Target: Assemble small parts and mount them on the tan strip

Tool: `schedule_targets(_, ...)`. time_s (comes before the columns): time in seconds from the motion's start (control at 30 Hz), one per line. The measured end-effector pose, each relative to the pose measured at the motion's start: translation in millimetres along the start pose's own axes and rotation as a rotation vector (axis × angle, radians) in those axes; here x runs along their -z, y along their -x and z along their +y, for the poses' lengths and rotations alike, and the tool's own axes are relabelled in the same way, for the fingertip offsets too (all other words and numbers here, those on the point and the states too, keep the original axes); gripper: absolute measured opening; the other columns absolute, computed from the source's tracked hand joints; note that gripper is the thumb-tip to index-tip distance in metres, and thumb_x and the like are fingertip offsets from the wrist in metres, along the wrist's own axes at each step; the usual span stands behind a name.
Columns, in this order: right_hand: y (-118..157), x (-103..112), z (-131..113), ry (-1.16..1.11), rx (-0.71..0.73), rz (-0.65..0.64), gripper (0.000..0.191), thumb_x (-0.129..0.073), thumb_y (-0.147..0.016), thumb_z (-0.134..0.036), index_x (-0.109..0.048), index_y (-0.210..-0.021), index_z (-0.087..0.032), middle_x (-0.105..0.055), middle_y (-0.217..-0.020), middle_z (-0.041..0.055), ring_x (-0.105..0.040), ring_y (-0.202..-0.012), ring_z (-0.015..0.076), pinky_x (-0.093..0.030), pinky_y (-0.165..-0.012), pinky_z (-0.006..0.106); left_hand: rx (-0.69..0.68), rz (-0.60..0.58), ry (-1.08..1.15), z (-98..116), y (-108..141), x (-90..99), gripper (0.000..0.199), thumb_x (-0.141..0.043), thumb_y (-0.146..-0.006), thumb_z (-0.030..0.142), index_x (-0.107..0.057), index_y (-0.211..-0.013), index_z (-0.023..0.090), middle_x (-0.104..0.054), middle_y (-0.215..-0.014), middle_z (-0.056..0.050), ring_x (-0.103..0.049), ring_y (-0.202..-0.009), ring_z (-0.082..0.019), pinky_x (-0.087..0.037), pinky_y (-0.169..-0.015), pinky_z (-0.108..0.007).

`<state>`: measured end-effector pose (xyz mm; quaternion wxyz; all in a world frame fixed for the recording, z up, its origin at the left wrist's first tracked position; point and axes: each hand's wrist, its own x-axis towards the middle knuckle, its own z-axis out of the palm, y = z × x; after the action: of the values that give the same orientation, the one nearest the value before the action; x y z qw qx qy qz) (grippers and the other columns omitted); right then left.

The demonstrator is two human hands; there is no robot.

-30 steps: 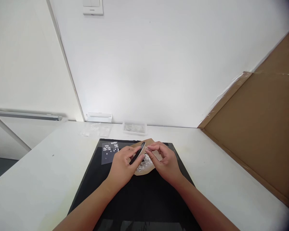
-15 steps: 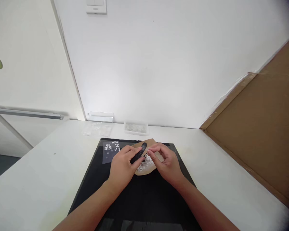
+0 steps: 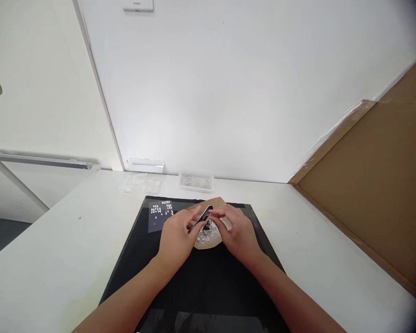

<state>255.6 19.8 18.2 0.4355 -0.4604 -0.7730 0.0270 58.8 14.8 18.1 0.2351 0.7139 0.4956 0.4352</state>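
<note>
My left hand (image 3: 177,234) grips a black oblong piece (image 3: 205,215) with a rounded end and a pale edge, held at a slant between thumb and fingers. My right hand (image 3: 236,227) has its thumb and fingertips pinched together against the far part of this piece. Anything small between those fingertips is hidden. Below both hands lies a brown paper sheet (image 3: 211,245) bearing a heap of small white bits (image 3: 204,237) and a few black ones (image 3: 206,226). The hands cover part of the sheet.
Under the paper is a black mat (image 3: 208,277) on a white table (image 3: 72,249). Left of my hands lies a clear sheet with white squares (image 3: 156,222). Farther back are a clear tray (image 3: 196,182) and plastic bags (image 3: 140,183). A cardboard panel (image 3: 374,185) stands at the right.
The black piece has been turned so its pale edge shows. My right fingertips have come slightly left onto it. The view has tipped down a little.
</note>
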Motion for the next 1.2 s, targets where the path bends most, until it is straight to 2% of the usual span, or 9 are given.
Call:
schedule_targets(0.17, 1.4, -3.5, -2.0, 0.135, 0.142, 0.028, 0.011, -0.057, -0.102, -0.022, -0.065, -0.096, -0.022, -0.072, -0.087, 0.0025, -0.066, -0.083, 0.0191, -0.038, -0.076, 0.037, 0.084, -0.02, 0.129, 0.8, 0.8, -1.9, 0.027, -0.07, -0.091, 0.031, -0.078, -0.116, 0.024, -0.077, -0.097, -0.003, -0.073, -0.078, -0.017, -0.058, -0.069, -0.027)
schedule_targets(0.37, -2.6, -10.8, -8.1, 0.265, 0.176, 0.165, 0.015, -0.054, -0.102, -0.017, -0.061, -0.089, -0.021, -0.066, -0.074, 0.001, -0.06, -0.072, 0.0175, -0.034, -0.073, 0.037, 0.065, 0.012, 0.169, 4.2, 1.1, -2.5, 0.025, -0.068, -0.093, 0.032, -0.079, -0.116, 0.027, -0.073, -0.087, -0.002, -0.072, -0.072, -0.016, -0.057, -0.066, -0.026)
schedule_targets(0.53, -2.9, -11.8, -7.3, 0.245, 0.222, 0.085, 0.015, -0.054, -0.102, -0.019, -0.061, -0.089, -0.021, -0.065, -0.073, 0.0012, -0.058, -0.07, 0.0179, -0.033, -0.072, 0.036, 0.049, 0.023, 0.138, 3.2, 1.8, -2.4, 0.023, -0.068, -0.094, 0.031, -0.08, -0.113, 0.027, -0.073, -0.089, -0.003, -0.071, -0.074, -0.016, -0.056, -0.066, -0.027)
schedule_targets(0.67, -3.3, -9.9, -7.5, 0.255, 0.177, 0.13, 0.016, -0.053, -0.102, -0.019, -0.06, -0.088, -0.021, -0.063, -0.071, 0.0006, -0.056, -0.069, 0.0179, -0.033, -0.072, 0.036, 0.009, 0.032, 0.097, 3.2, 2.4, -2.5, 0.024, -0.066, -0.095, 0.031, -0.079, -0.114, 0.026, -0.071, -0.086, -0.003, -0.07, -0.075, -0.017, -0.055, -0.066, -0.027)
schedule_targets(0.8, -4.6, -9.3, -8.0, 0.203, 0.175, 0.069, 0.017, -0.052, -0.103, -0.02, -0.06, -0.088, -0.021, -0.065, -0.074, 0.0009, -0.058, -0.071, 0.0178, -0.033, -0.072, 0.036, -0.024, 0.03, 0.055, 3.9, 1.6, -1.8, 0.022, -0.066, -0.096, 0.03, -0.08, -0.112, 0.026, -0.072, -0.087, -0.003, -0.069, -0.076, -0.016, -0.054, -0.065, -0.026)
schedule_targets(0.93, -4.0, -9.8, -7.3, 0.21, 0.144, 0.095, 0.018, -0.052, -0.103, -0.021, -0.06, -0.087, -0.021, -0.065, -0.074, 0.0009, -0.058, -0.071, 0.0178, -0.033, -0.074, 0.036, -0.035, 0.029, 0.04, 3.0, 1.4, -1.8, 0.022, -0.065, -0.096, 0.03, -0.08, -0.112, 0.025, -0.071, -0.084, -0.003, -0.068, -0.074, -0.016, -0.052, -0.065, -0.026)
schedule_targets(1.07, -3.3, -7.4, -6.8, 0.172, 0.161, 0.007, 0.018, -0.052, -0.103, -0.023, -0.062, -0.089, -0.021, -0.067, -0.077, 0.0016, -0.059, -0.072, 0.0175, -0.034, -0.073, 0.036, -0.029, 0.012, 0.046, 3.0, 1.8, -1.5, 0.022, -0.065, -0.096, 0.03, -0.08, -0.112, 0.026, -0.071, -0.087, -0.003, -0.069, -0.078, -0.016, -0.053, -0.067, -0.026)
schedule_targets(1.2, -7.9, 2.3, -0.5, 0.126, 0.062, 0.1, 0.018, -0.053, -0.103, -0.028, -0.063, -0.09, -0.022, -0.069, -0.081, 0.0028, -0.063, -0.076, 0.0193, -0.039, -0.077, 0.038, -0.057, 0.009, 0.018, 2.0, 0.1, 0.0, 0.024, -0.062, -0.099, 0.031, -0.077, -0.116, 0.027, -0.071, -0.089, -0.003, -0.067, -0.079, -0.017, -0.053, -0.068, -0.027)
